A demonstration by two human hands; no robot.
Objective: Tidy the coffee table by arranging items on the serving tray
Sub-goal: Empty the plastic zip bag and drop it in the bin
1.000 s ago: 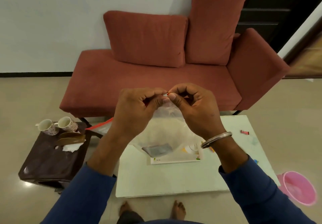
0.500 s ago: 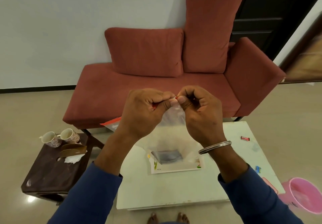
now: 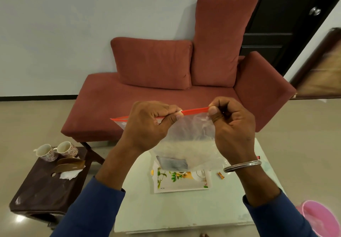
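Observation:
A clear zip bag [image 3: 186,141] with a red seal strip hangs above the white coffee table [image 3: 166,209]. My left hand [image 3: 149,126] pinches the red strip near its middle. My right hand [image 3: 232,126] pinches the strip at its right end, and a stretch of red strip shows between the two. A small dark flat packet [image 3: 172,163] lies in the bag's bottom. Under the bag, a white serving tray [image 3: 182,187] with a flower print rests on the table, partly hidden by the bag.
A dark side table [image 3: 44,188] at left carries two patterned cups [image 3: 57,150], a brown card piece and a crumpled tissue. A small wrapped candy [image 3: 220,175] lies right of the tray. A pink bucket [image 3: 319,218] stands at lower right. A red sofa [image 3: 166,93] is behind.
My hands were pinched together at the bag's top; now they have slid apart along the red strip. The view has tilted upward.

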